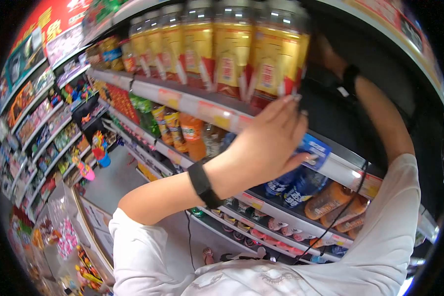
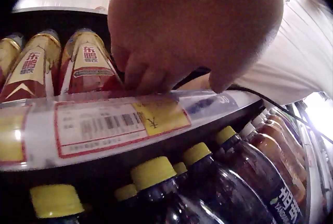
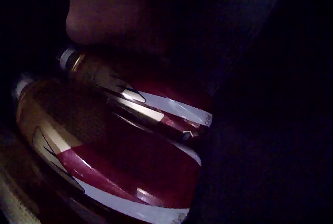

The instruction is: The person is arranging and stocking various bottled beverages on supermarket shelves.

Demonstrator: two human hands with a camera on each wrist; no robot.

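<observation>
A row of bottled drinks with gold and red labels stands along the upper shelf. My left hand is at the shelf's front edge, fingers extended together toward the base of the nearest bottle and thumb apart. From the left wrist, that hand covers part of the shelf edge beside two labelled bottles. My right hand reaches into the dark shelf space right of the row. In the right wrist view it is a dim shape above two bottles; its fingers are lost in shadow.
Price tags line the shelf edge, with a blue card on it. Yellow-capped dark bottles and orange drinks fill the shelf below. A black cable hangs in front. Toy shelves stand across the aisle.
</observation>
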